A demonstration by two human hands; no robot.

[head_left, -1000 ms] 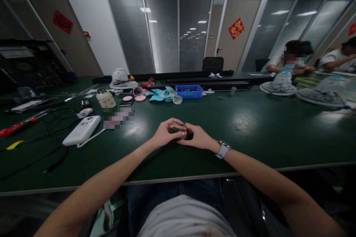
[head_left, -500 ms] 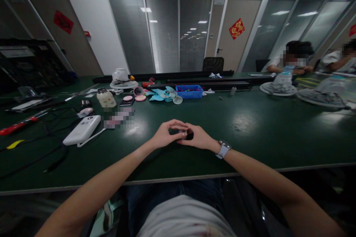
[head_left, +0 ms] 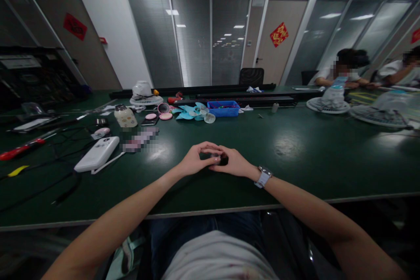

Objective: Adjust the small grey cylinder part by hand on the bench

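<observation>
My left hand (head_left: 194, 160) and my right hand (head_left: 238, 162) meet above the green table, fingertips touching. Both are curved round a small dark object (head_left: 224, 159), and a paler, perhaps see-through bit shows by the left thumb tip. The fingers hide most of it, so its kind cannot be made out. Left thumb and fingers are bent towards the object from one side; the right hand closes round it from the other. A watch with a pale strap (head_left: 263, 177) is on my right wrist.
The green table (head_left: 328, 162) carries a white power bank (head_left: 97, 154) with a cable, a cream bottle (head_left: 125, 116), blue fan blades (head_left: 190, 112), a blue tray (head_left: 223, 109) of small parts and a red-handled tool (head_left: 22, 149). Fan parts (head_left: 329, 104) and two people are at right.
My hands stay in the same place around the small object, with hardly any finger movement. At the far right, one person's hands have shifted slightly.
</observation>
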